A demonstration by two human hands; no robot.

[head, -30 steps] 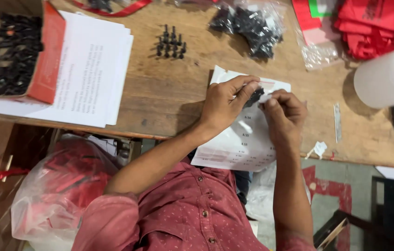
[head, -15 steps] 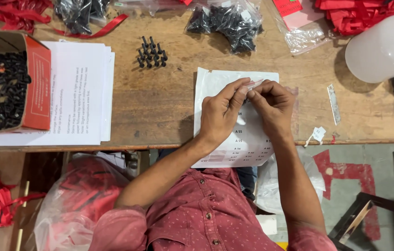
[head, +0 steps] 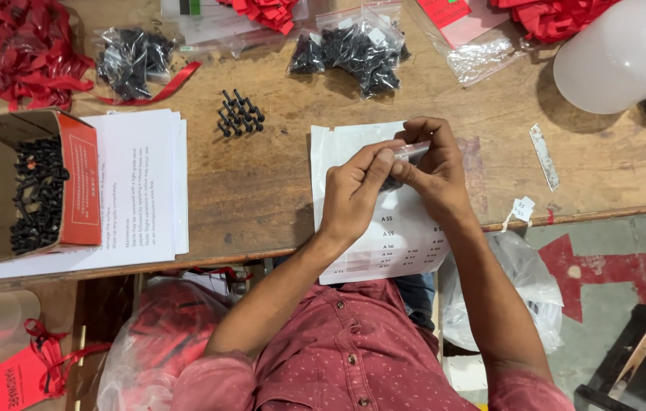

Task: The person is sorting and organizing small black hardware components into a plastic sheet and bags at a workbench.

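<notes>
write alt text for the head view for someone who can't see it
Both hands, left hand and right hand, pinch a small clear bag over a label sheet on a wooden table. An open box of black screws sits far left, with screw bags along the top.

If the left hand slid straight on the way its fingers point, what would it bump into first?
Most likely the right hand: the left hand points up and right, and their fingertips already meet around a small clear bag. Depth is hard to judge.
</notes>
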